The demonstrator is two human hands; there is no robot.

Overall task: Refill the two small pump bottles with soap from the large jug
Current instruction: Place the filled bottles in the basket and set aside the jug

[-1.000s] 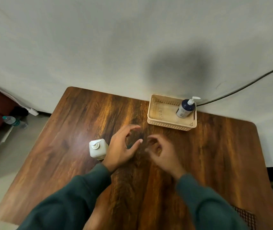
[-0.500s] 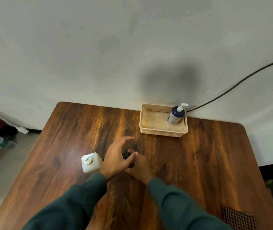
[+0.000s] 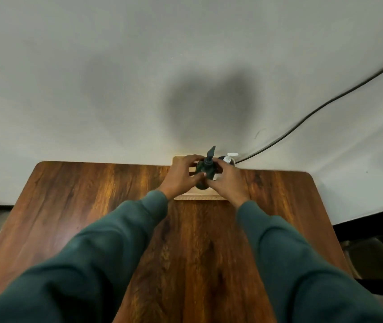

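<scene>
**Setting the dark bottle down in the basket**

The dark pump bottle (image 3: 205,171) sits upright between both hands over the beige basket (image 3: 200,196) at the far edge of the bench (image 3: 92,206). The left hand (image 3: 181,177) grips its left side, the right hand (image 3: 226,180) its right. The second bottle, with a white pump (image 3: 230,157), stands just behind to the right. Whether the base touches the basket floor is hidden. Lower it straight, keep it clear of its neighbour, and let go only once it stands steady. The jug is out of view.
</scene>
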